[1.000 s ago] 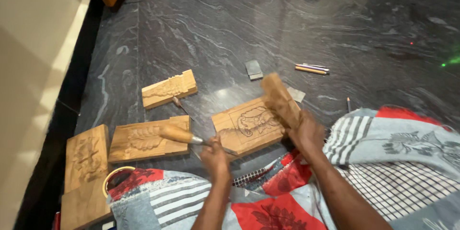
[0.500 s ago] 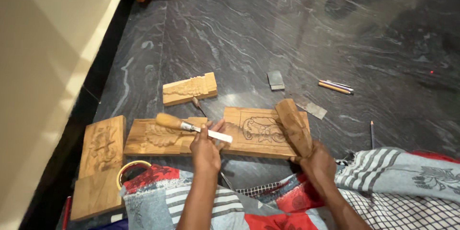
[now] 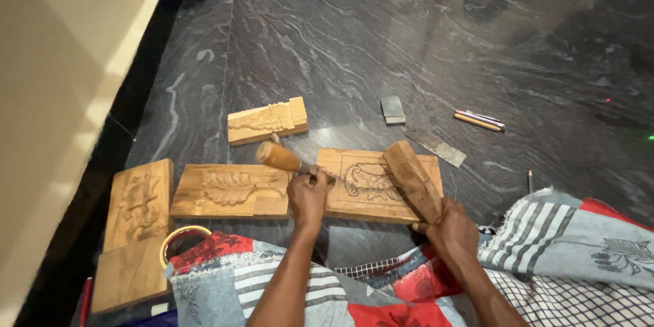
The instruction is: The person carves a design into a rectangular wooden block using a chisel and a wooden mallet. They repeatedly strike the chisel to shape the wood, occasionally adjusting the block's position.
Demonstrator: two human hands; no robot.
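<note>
Dark marble floor by a pale wall. Left hand (image 3: 308, 196) clenched around chisel (image 3: 287, 160) on carved panel (image 3: 371, 184); right hand (image 3: 453, 235) gripping wooden mallet (image 3: 412, 178). Best struck squarely, lightly, chisel steady.

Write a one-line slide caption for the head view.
Left hand holds wooden-handled chisel on carved rectangular wooden panel; right hand grips wooden mallet.
</note>
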